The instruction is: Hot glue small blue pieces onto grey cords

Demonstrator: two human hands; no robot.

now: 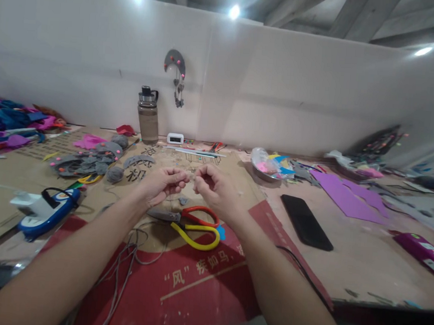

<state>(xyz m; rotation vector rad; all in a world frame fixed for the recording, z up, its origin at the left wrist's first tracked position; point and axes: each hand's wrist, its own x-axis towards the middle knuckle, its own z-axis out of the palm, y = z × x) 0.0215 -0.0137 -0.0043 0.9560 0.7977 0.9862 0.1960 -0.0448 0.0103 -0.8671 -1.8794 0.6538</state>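
Note:
My left hand (pixel 165 184) is closed in a pinch above the cardboard, and a thin grey thread (pixel 171 199) appears to hang from it. Close beside it, my right hand (pixel 212 187) is also pinched, its fingertips nearly meeting the left ones; what they grip is too small to make out. Beneath the hands lie scissors (pixel 196 236) with one red and one yellow handle. A small grey felt piece (pixel 183 200) rests just above them. Loose grey yarn (pixel 132 256) trails over the red printed part of the cardboard (pixel 206 297).
Left are a blue power strip (pixel 49 214), grey yarn balls (pixel 115 174), felt pieces and coloured scraps. A bottle (pixel 148 117) stands at the back, below a hanging moon ornament (pixel 175 61). Right are a bowl (pixel 265 171), a black phone (pixel 306 222) and purple felt (pixel 345 195).

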